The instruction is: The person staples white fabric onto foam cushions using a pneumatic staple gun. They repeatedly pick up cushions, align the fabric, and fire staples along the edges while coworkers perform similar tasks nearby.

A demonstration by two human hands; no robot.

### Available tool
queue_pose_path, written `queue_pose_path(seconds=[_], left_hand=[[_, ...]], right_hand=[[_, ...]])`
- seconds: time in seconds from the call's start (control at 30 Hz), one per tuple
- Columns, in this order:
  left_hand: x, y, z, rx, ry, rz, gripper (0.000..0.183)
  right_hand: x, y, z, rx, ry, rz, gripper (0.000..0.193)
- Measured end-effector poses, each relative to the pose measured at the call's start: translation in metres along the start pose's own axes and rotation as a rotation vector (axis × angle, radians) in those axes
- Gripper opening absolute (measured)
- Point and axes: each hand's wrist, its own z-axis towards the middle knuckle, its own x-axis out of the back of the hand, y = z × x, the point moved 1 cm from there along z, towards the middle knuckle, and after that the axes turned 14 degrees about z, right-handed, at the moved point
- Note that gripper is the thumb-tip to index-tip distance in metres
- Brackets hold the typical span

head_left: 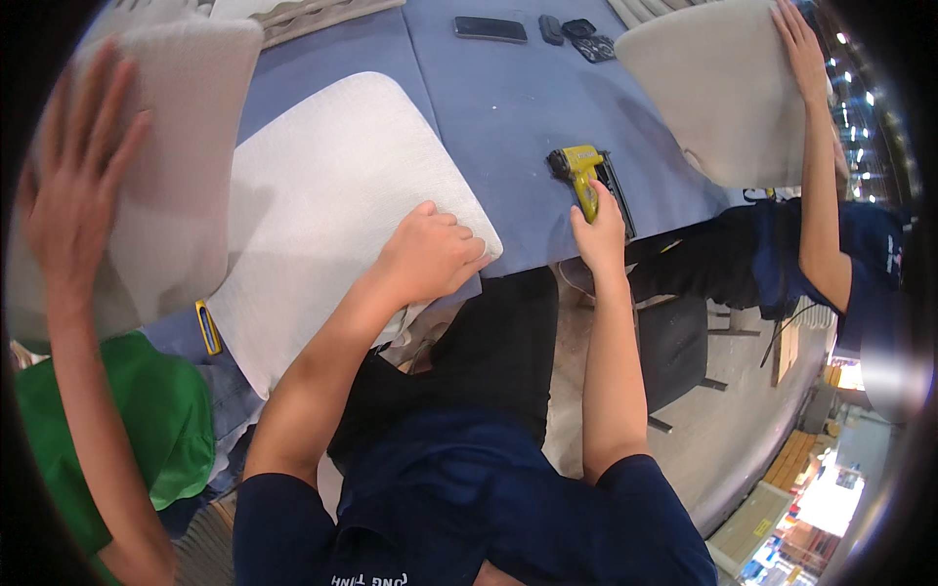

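A pale, fabric-covered seat panel (332, 176) with rounded corners lies on the blue table in front of me. My left hand (430, 252) is closed over its near right edge, knuckles up and fingers curled. To the right, my right hand (599, 230) grips the handle of a yellow and black staple gun (583, 166). The tool rests on or just above the tabletop, its head pointing away to the left. Whether a finger presses its trigger cannot be made out.
At left, a co-worker in green has a hand on another pale panel (186, 146). A co-worker at right holds a similar panel (723, 88). A yellow utility knife (207, 327), a phone (490, 29) and small black items (589, 41) lie on the blue table (508, 117). A dark chair (674, 352) stands below.
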Motion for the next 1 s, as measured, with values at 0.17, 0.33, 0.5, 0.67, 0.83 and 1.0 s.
queue_pose_path(seconds=[0.17, 0.33, 0.5, 0.67, 0.83, 1.0], left_hand=[[-0.017, -0.004, -0.005, 0.109, 0.09, -0.143, 0.033], [-0.015, 0.0, -0.008, 0.11, 0.098, -0.128, 0.033], [-0.017, -0.003, -0.013, 0.168, 0.087, -0.101, 0.031], [-0.018, 0.0, -0.012, 0.181, 0.205, -0.135, 0.027], [-0.018, 0.0, -0.009, 0.209, 0.205, -0.129, 0.027], [-0.017, -0.001, -0.008, 0.213, 0.18, -0.137, 0.028]], right_hand=[[-0.019, 0.024, 0.035, -0.06, -0.084, -0.235, 0.071], [0.022, 0.018, 0.041, -0.324, -0.323, -0.036, 0.056], [0.043, -0.114, -0.065, -0.405, -0.219, 0.653, 0.032], [0.017, -0.15, -0.155, -0.516, -0.178, 0.467, 0.025], [-0.002, -0.15, -0.155, -0.216, -0.23, 0.365, 0.022], [0.002, -0.151, -0.153, -0.274, -0.338, 0.333, 0.025]])
